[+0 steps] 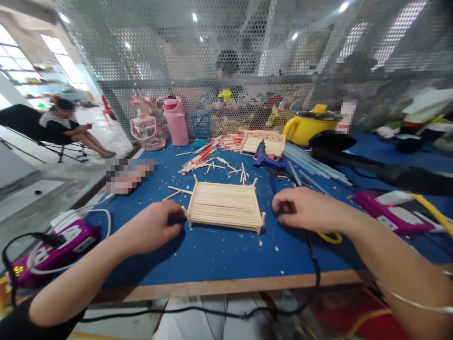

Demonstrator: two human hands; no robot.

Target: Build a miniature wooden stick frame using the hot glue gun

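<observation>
A small bed-like frame of pale wooden sticks (222,204) stands on the blue tabletop, with short posts at its corners. At its left front corner is my left hand (157,227), fingers loosely curved and thumb apart; whether the fingertips touch the corner post I cannot tell. My right hand (299,208) rests a little to the right of the frame, fingers bent, thumb apart, nothing in it. Behind the frame lie loose sticks (215,165). A blue glue gun (265,158) leans near a second stick-built piece (253,144) at the back.
Purple power strips lie left (83,241) and right (389,215). Clear glue sticks (314,163), a yellow pot (311,130), a pink bottle (176,123) and a clear jug (148,130) stand farther back. A black cable (313,257) hangs over the front edge. Behind is perforated metal mesh (184,56).
</observation>
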